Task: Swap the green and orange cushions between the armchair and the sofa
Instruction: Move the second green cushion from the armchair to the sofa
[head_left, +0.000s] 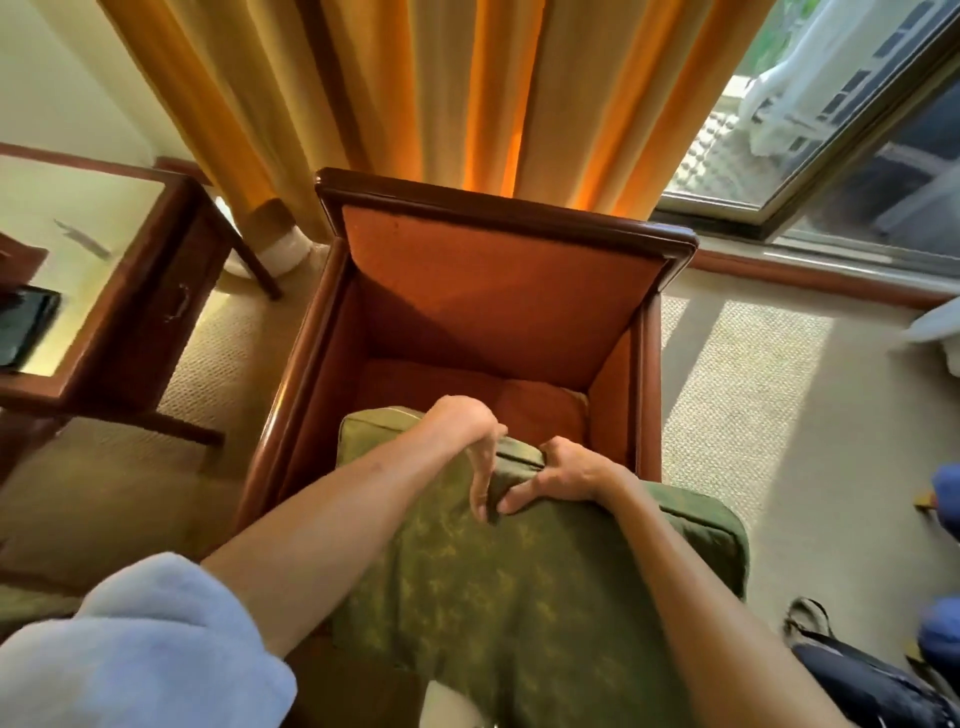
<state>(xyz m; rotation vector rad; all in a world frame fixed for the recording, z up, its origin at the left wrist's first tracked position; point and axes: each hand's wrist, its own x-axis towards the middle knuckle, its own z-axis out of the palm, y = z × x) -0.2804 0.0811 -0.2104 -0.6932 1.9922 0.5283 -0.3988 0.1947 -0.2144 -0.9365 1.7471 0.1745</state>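
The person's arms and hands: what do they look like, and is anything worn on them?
Both forearms are bare, and no gloves, rings or watch show on the left hand or the right hand. The left arm comes out of a loose, soft-looking pale blue sleeve pushed up near the elbow. No sleeve shows on the right arm in this view.

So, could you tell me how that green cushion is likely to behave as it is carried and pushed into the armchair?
The green cushion probably gives rather than staying stiff: its top edge dents where the left hand and right hand grip it. It seems light for its bulk, since fingers alone hold it. Its boxy piped edges suggest it will sit flat in the armchair.
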